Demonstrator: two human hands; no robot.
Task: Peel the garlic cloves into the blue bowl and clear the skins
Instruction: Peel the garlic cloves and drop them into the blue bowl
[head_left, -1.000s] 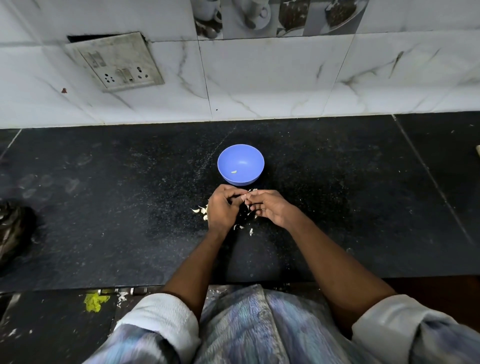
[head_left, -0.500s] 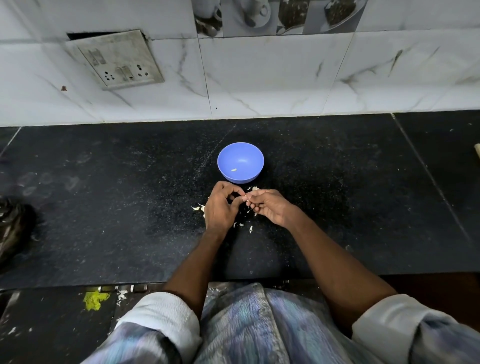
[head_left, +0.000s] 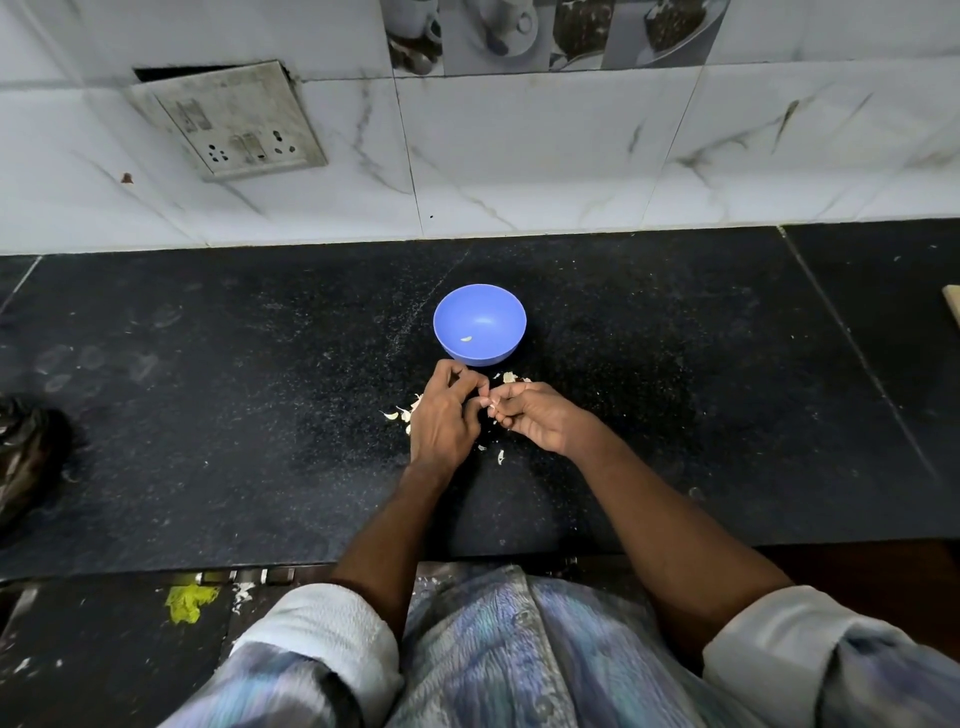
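Note:
A blue bowl (head_left: 447, 317) stands on the black counter with one peeled clove (head_left: 466, 339) in it. Just in front of the bowl my two hands meet. My right hand (head_left: 535, 418) pinches a small garlic clove (head_left: 492, 407) at its fingertips. My left hand (head_left: 445, 423) is curled beside it, fingertips close to the clove; whether they touch it is hidden. Pale garlic skins (head_left: 400, 414) lie scattered left of the left hand, with more bits by the bowl (head_left: 510, 376) and below the hands (head_left: 500, 457).
The black counter (head_left: 675, 395) ends at a marble-tiled wall with a socket plate (head_left: 228, 122) behind. A dark object (head_left: 26, 457) lies at the far left edge. A wooden edge (head_left: 953, 309) shows at the far right. Floor with a yellow patch (head_left: 189, 603) lies below.
Both hands have stayed in front of the bowl, working the clove; the left fingers have shifted slightly. The bowl and skins have not moved.

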